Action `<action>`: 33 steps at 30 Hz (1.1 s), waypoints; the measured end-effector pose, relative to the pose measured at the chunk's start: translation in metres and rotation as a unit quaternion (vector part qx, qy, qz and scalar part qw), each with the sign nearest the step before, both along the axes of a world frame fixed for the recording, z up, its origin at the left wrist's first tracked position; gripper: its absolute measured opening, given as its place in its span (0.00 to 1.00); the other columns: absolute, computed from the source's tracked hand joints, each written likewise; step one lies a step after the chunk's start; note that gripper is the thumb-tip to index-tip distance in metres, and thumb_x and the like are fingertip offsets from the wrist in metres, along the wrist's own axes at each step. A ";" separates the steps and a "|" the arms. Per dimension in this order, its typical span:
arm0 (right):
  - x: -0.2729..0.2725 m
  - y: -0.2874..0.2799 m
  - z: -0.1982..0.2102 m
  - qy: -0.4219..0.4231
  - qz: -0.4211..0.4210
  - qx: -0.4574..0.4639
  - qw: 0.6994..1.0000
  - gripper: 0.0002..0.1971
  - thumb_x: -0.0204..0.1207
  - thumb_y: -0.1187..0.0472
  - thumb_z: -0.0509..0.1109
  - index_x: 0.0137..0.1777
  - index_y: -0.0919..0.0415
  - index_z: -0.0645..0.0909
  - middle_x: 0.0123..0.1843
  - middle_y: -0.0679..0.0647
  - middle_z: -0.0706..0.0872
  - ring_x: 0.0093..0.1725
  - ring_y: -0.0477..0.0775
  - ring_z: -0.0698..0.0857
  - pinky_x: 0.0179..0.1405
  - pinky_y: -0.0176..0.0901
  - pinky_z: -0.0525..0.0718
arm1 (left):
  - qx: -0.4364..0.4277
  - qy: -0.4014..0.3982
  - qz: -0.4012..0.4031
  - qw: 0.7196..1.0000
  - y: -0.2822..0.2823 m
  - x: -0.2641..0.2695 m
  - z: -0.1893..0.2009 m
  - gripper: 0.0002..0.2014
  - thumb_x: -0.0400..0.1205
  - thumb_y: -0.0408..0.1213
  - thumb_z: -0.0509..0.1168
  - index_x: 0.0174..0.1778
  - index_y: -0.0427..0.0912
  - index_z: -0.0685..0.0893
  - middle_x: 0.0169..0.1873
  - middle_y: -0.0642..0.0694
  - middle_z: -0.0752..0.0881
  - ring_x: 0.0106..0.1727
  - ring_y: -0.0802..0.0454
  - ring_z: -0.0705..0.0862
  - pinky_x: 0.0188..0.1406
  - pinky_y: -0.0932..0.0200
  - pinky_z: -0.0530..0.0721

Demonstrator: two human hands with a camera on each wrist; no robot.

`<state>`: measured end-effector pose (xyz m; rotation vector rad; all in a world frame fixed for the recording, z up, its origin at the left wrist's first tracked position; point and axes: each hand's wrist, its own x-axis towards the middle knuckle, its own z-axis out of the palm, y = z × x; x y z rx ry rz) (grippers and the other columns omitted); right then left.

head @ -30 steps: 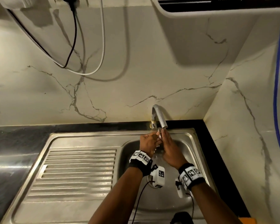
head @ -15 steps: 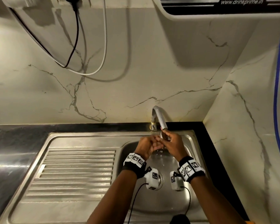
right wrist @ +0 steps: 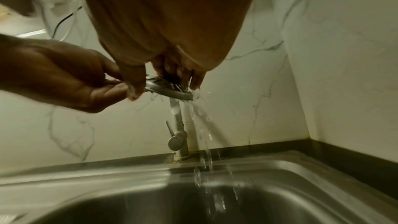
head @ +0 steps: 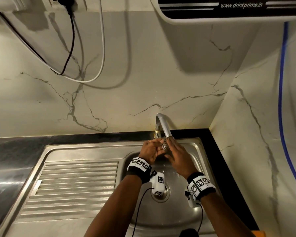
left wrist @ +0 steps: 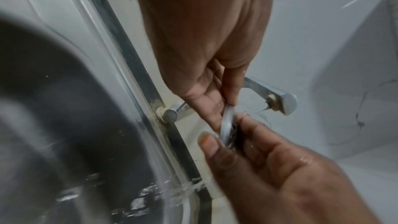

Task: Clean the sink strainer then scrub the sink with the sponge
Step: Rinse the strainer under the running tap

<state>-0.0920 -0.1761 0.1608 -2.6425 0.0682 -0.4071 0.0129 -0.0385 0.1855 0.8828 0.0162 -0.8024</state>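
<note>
The round metal sink strainer (head: 164, 147) is held under the tap spout (head: 167, 134), with water running over it into the sink basin (head: 193, 151). My left hand (head: 159, 145) pinches the strainer's rim (left wrist: 227, 125) from the left. My right hand (head: 168, 146) grips the strainer (right wrist: 170, 89) with its thumb (right wrist: 134, 88) under the rim and its fingers (right wrist: 193, 79) pressed into the cup. Water streams (right wrist: 204, 142) fall into the basin. No sponge is in view. The open drain hole (head: 167, 194) is partly hidden by the left wrist camera.
A ribbed drainboard (head: 75, 185) lies left of the basin. The tap lever (right wrist: 170, 129) stands at the back rim. Marble walls close the back and right. A wall-mounted water purifier (head: 229, 9) and cables (head: 101, 48) hang above. A dark object (head: 189, 233) sits at the front edge.
Both hands stay under the spout. The right hand has turned and its fingers have shifted over the strainer; the left hand has lifted slightly toward the spout.
</note>
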 end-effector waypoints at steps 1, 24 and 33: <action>-0.004 0.006 -0.002 -0.010 0.007 -0.044 0.999 0.36 0.83 0.57 0.67 0.88 0.59 0.55 0.89 0.57 0.56 0.86 0.59 0.60 0.80 0.57 0.73 | -0.007 0.012 0.018 1.000 -0.001 0.003 0.000 0.13 0.84 0.25 0.64 0.63 0.24 0.84 0.51 0.31 0.89 0.45 0.43 0.91 0.43 0.54 0.92; -0.012 0.040 0.000 0.051 0.055 -0.129 0.989 0.41 0.83 0.64 0.59 0.87 0.67 0.35 0.88 0.63 0.34 0.88 0.62 0.38 0.88 0.58 0.53 | 0.084 -0.016 0.033 0.996 -0.002 -0.007 -0.007 0.16 0.84 0.25 0.59 0.62 0.31 0.88 0.39 0.40 0.88 0.32 0.52 0.83 0.29 0.62 0.82; 0.024 0.012 0.021 0.151 -0.049 -0.018 0.987 0.39 0.79 0.63 0.64 0.86 0.65 0.49 0.84 0.67 0.60 0.72 0.69 0.78 0.63 0.56 0.85 | 0.030 0.016 0.037 0.999 -0.011 -0.025 -0.023 0.15 0.85 0.28 0.63 0.66 0.27 0.84 0.52 0.35 0.87 0.42 0.47 0.88 0.41 0.58 0.89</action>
